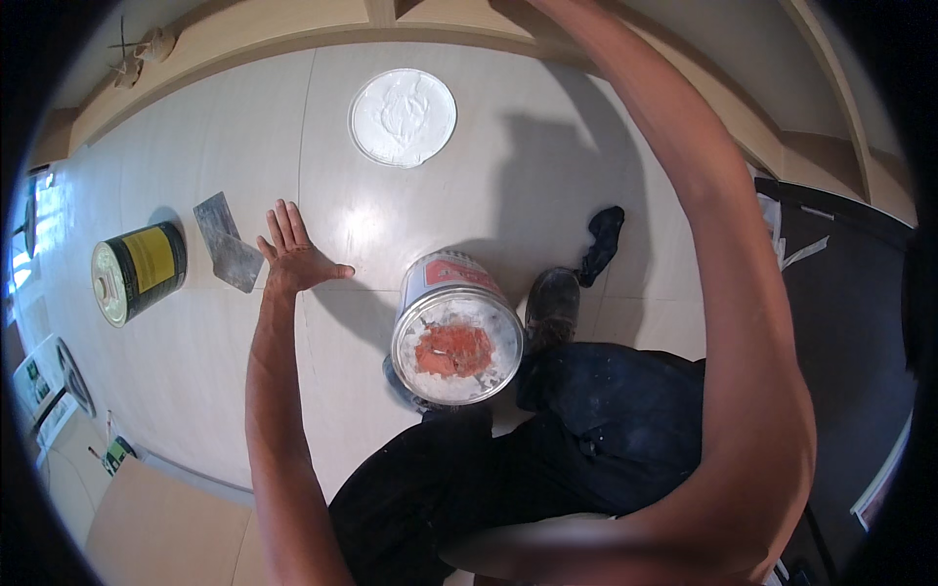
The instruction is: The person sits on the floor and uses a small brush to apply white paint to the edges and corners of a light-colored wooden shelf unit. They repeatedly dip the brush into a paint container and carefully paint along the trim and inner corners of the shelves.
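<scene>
My left hand [297, 256] is spread with its palm up above the pale floor, holding nothing. Just left of it lie two flat metal scraper blades or plates [229, 245], overlapping at an angle. My right arm reaches up past the top rim of the view, so the right hand is out of sight. Between my feet stands a round metal can [458, 344]; its lid carries an orange-red patch and whitish smears. A round lid [402, 118] covered in white paste lies farther forward on the floor.
A dark can with a yellow label [146, 267] is at the left. A black cloth-like item [605, 242] lies beyond my shoe [553, 300]. Pale wooden framing [322, 33] curves along the top, with a dark panel [843, 308] at the right and a wooden board [168, 527] lower left.
</scene>
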The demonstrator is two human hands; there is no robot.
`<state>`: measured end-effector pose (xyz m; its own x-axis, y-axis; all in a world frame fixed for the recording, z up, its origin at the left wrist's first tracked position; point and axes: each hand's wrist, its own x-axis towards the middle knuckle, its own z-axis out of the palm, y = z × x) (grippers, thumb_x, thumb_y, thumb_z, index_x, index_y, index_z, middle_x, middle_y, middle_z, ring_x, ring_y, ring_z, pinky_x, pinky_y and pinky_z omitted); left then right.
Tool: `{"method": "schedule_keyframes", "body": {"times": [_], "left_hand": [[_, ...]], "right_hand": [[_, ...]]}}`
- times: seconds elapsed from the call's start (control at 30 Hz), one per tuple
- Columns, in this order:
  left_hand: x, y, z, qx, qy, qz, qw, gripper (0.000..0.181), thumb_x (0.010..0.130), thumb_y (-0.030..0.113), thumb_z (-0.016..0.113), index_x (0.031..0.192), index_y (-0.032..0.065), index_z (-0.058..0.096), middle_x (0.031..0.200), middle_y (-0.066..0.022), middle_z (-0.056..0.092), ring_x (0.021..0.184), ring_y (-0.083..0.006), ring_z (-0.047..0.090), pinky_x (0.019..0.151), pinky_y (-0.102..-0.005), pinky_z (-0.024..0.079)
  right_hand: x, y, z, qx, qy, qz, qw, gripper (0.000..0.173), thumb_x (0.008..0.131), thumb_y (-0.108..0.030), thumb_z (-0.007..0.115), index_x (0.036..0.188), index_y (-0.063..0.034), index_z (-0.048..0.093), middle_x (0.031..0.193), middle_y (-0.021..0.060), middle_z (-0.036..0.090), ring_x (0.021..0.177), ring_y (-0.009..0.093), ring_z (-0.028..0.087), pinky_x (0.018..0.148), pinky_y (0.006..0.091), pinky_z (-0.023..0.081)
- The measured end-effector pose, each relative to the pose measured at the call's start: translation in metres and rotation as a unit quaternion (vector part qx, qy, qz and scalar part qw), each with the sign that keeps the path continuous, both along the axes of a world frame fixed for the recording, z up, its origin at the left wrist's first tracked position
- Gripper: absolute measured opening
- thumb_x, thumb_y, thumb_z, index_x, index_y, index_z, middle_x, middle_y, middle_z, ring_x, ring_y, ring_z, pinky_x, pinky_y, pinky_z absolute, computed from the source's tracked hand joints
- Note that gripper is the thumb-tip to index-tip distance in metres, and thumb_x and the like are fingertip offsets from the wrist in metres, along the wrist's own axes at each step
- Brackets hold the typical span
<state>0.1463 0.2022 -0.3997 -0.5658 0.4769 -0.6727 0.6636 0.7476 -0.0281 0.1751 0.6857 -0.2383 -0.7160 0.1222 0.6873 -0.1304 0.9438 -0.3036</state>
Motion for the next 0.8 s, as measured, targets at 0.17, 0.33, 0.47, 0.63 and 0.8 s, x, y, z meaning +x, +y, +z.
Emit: {"method": "schedule_keyframes", "body": {"times": [0.17, 0.33, 0.47, 0.63, 0.8], "left_hand": [[-0.002, -0.004, 0.004, -0.016, 0.003, 0.000, 1.000, 0.174, 0.039, 0.080, 0.084, 0.155, -0.0039, -0.014, 0.164, -0.0256, -0.016, 0.151, -0.0426, -0.018, 0.115, -0.0718, 0.002], [0.000, 0.005, 0.004, -0.022, 0.010, 0.008, 1.000, 0.173, 0.038, 0.079, 0.086, 0.157, -0.0005, -0.012, 0.165, -0.0212, -0.015, 0.152, -0.0385, -0.017, 0.117, -0.0696, 0.001], [0.002, 0.004, 0.017, -0.043, -0.003, 0.032, 0.999, 0.171, 0.040, 0.074, 0.089, 0.157, 0.0022, -0.014, 0.166, -0.0185, -0.016, 0.153, -0.0369, -0.018, 0.118, -0.0685, 0.000], [0.002, 0.008, 0.013, -0.028, -0.004, 0.030, 0.999, 0.172, 0.039, 0.072, 0.090, 0.157, 0.0037, -0.014, 0.166, -0.0166, -0.016, 0.153, -0.0353, -0.018, 0.118, -0.0674, -0.001], [0.002, 0.005, 0.015, -0.023, -0.004, 0.035, 0.999, 0.172, 0.038, 0.072, 0.090, 0.158, 0.0036, -0.013, 0.167, -0.0169, -0.013, 0.153, -0.0350, -0.016, 0.118, -0.0676, 0.000]], "right_hand": [[0.020, -0.004, 0.045, -0.119, -0.129, -0.110, 0.978, 0.024, 0.090, -0.019, 0.063, 0.107, -0.0027, 0.070, 0.094, 0.0195, 0.072, 0.090, 0.033, 0.070, 0.080, 0.0419, 0.054], [0.010, 0.063, 0.044, -0.070, -0.158, -0.233, 0.957, 0.028, 0.084, -0.025, 0.072, 0.100, -0.0031, 0.069, 0.086, 0.0146, 0.071, 0.081, 0.023, 0.067, 0.076, 0.0361, 0.053], [0.014, 0.024, 0.063, -0.075, -0.109, -0.149, 0.980, 0.026, 0.081, -0.025, 0.077, 0.094, -0.0039, 0.068, 0.081, 0.0135, 0.069, 0.077, 0.020, 0.065, 0.075, 0.0345, 0.054], [-0.007, 0.034, 0.044, -0.060, -0.208, -0.134, 0.967, 0.028, 0.086, -0.027, 0.071, 0.104, -0.0060, 0.070, 0.091, 0.0172, 0.072, 0.084, 0.025, 0.068, 0.079, 0.0377, 0.054], [-0.033, 0.022, 0.022, 0.017, -0.271, -0.129, 0.954, 0.032, 0.093, -0.027, 0.060, 0.115, -0.0064, 0.070, 0.104, 0.0201, 0.072, 0.092, 0.032, 0.069, 0.083, 0.0434, 0.053]]}}
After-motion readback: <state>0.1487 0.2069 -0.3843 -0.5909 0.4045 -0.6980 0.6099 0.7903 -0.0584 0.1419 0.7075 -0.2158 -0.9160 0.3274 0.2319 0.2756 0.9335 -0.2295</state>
